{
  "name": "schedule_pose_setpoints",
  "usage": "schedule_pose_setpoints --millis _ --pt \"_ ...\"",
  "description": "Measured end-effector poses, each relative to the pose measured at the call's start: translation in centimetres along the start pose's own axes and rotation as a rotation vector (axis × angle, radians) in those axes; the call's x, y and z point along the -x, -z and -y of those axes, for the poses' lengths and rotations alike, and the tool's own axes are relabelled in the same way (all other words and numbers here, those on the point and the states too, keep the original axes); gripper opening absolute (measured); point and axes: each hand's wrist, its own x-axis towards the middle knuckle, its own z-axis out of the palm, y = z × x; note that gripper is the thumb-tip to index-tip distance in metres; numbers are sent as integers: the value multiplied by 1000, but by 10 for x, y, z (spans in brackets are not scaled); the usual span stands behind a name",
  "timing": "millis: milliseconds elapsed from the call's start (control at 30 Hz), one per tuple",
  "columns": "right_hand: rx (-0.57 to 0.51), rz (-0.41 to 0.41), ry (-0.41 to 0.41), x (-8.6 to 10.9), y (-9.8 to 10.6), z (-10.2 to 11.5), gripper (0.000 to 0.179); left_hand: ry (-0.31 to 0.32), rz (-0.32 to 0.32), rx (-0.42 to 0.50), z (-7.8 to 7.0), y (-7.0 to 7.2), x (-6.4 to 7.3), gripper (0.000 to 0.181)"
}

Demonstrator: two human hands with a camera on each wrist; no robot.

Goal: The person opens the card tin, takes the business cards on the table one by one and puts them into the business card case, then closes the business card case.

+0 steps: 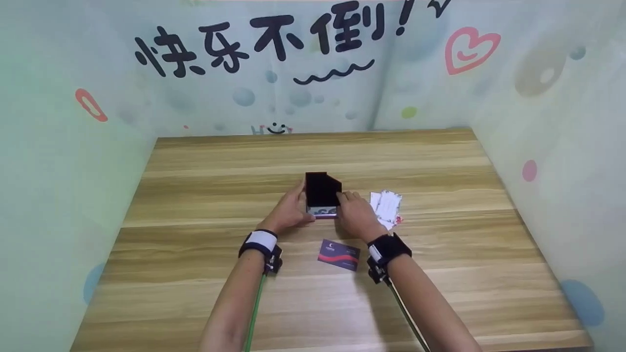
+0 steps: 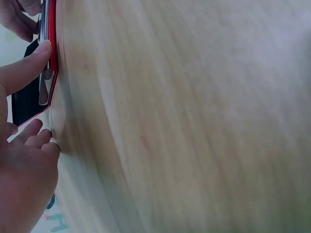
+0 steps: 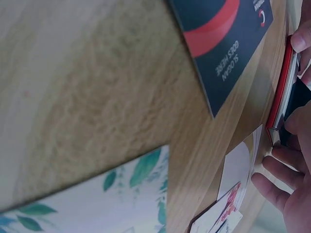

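Both hands hold a card case with a red edge and silver frame (image 1: 324,217), its black-lined lid (image 1: 323,189) raised at the back. My left hand (image 1: 288,210) grips its left side. In the left wrist view the left thumb (image 2: 36,60) presses on the case's front edge, with the other fingers beside the lid. On the other side, my right hand (image 1: 359,215) pinches the right edge, its fingertips at the lid's side. Part of a printed card or note shows inside, below the lid.
A dark business card with a red wave (image 1: 339,254) lies in front of the case. White cards with leaf prints (image 1: 389,208) overlap in a loose pile to the right, close to the right hand. Printed fabric walls (image 1: 274,98) border the wooden table (image 1: 195,274).
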Motion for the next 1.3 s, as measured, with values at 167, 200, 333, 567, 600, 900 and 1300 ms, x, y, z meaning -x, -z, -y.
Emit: schedule_pose_setpoints --millis 167,200,333,567,600,900,1300 --pt "6 40 -6 0 1 1 44 25 1 48 -1 0 0 112" --pt "3 47 -7 0 0 1 45 34 2 91 -1 0 0 113" --pt "-29 70 -4 1 0 1 48 75 -8 268 0 -3 0 118" --pt "-34 84 -2 1 1 -3 51 41 -85 305 3 -10 -3 117" --pt "-28 91 -2 1 1 -4 51 38 -92 310 4 -12 -4 116" --pt "-37 110 33 3 2 -7 61 -24 -114 21 5 -14 -3 119" --pt "-61 117 12 5 1 -14 66 104 -24 -33 5 -12 -11 124"
